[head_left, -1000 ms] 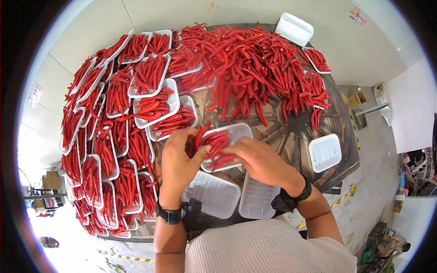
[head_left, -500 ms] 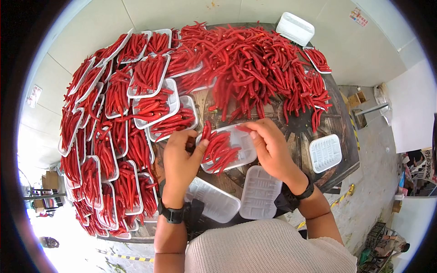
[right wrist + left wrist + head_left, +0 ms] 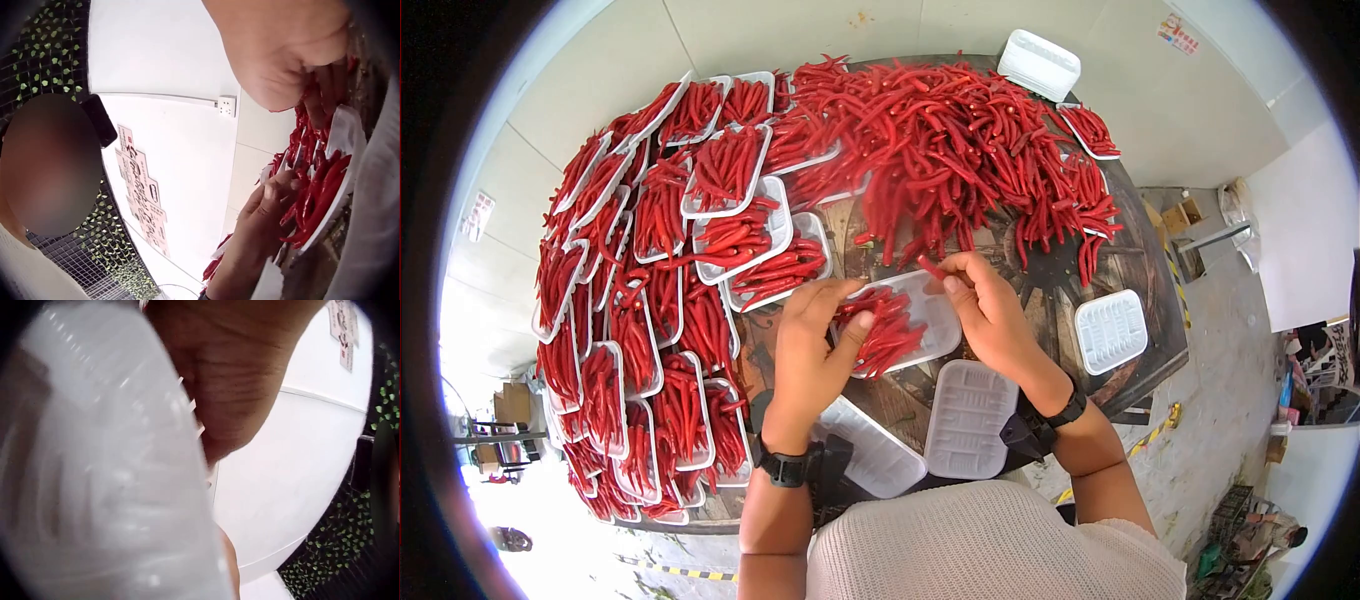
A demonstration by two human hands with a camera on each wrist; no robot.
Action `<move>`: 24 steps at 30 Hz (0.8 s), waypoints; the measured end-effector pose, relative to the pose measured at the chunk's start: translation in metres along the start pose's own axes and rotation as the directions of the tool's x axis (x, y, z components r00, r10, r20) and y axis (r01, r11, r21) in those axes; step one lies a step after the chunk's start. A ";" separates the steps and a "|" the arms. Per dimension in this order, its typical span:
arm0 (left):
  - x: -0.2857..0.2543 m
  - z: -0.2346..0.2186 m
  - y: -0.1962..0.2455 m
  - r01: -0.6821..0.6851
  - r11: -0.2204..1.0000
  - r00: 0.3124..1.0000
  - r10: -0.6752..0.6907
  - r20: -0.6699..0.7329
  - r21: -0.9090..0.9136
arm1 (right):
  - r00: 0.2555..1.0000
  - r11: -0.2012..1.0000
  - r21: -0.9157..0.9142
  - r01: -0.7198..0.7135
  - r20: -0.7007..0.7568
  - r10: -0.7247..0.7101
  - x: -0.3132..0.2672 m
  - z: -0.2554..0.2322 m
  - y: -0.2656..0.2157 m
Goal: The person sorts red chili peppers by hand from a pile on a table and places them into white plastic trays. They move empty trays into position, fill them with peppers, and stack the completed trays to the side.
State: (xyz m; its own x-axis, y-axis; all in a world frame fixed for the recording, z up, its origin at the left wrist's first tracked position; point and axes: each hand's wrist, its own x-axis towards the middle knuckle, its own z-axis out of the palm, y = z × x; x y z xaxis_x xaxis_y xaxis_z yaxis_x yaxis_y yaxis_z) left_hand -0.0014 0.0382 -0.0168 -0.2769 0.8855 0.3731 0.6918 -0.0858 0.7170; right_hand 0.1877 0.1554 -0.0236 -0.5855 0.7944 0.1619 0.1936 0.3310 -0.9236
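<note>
A white tray [image 3: 941, 318] with red chili peppers [image 3: 884, 330] in its left part is held at its left end by my left hand [image 3: 812, 345], the thumb lying over the peppers. My right hand [image 3: 990, 312] pinches one red pepper [image 3: 930, 267] above the far edge of that tray. In the left wrist view, a blurred pale tray [image 3: 112, 469] covers much of the picture beside the left hand [image 3: 231, 375]. The right wrist view has the right hand [image 3: 290, 53] above, and the left hand [image 3: 250, 228] against the peppers [image 3: 322, 200].
Filled trays [image 3: 608, 400] overlap across the table's left side. A large pepper heap [image 3: 960, 140] covers the back. Two empty trays [image 3: 972, 420] [image 3: 868, 452] lie near the body, another empty tray [image 3: 1111, 332] at right, and a stack of trays [image 3: 1040, 65] at the back right.
My right hand has moved from over the peppers in the tray to its far right side, a pepper between its fingers. Peppers by my left thumb lie lower than before. The left hand still grips the tray.
</note>
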 end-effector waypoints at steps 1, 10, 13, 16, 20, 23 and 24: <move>0.000 -0.002 0.003 -0.011 1.000 0.999 0.011 -0.036 0.001 | 1.000 1.000 0.000 0.000 -0.002 0.000 0.000 0.000 -0.001; -0.004 -0.004 -0.002 -0.059 0.997 0.985 0.050 0.165 0.047 | 0.992 0.995 -0.067 0.070 -0.096 -0.077 0.002 -0.008 0.002; 0.000 -0.004 0.007 -0.026 0.999 0.992 0.029 0.119 -0.029 | 0.998 0.968 0.247 0.033 -0.053 -0.020 0.001 -0.006 0.000; -0.002 -0.004 -0.002 0.036 0.995 0.999 -0.036 0.005 -0.090 | 0.992 0.907 0.403 -0.123 0.057 0.109 0.000 -0.011 -0.007; -0.002 -0.011 -0.002 0.116 0.980 0.988 -0.131 -0.085 -0.165 | 0.994 0.914 0.399 -0.075 0.107 0.034 0.001 -0.009 0.008; -0.003 -0.012 -0.001 0.108 0.968 0.986 -0.133 -0.096 -0.225 | 0.994 0.913 0.405 0.054 0.060 -0.086 0.001 -0.003 0.006; -0.002 -0.012 -0.001 0.108 0.968 0.986 -0.133 -0.097 -0.225 | 0.987 0.932 0.334 0.137 0.034 -0.157 0.001 -0.001 0.002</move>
State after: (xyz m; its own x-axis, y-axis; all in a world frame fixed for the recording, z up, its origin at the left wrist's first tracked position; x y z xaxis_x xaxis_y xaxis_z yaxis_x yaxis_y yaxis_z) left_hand -0.0088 0.0307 -0.0113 -0.4298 0.8404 0.3301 0.4895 -0.0903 0.8673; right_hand 0.1882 0.1578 -0.0243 -0.6351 0.7146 0.2933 -0.1630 0.2471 -0.9552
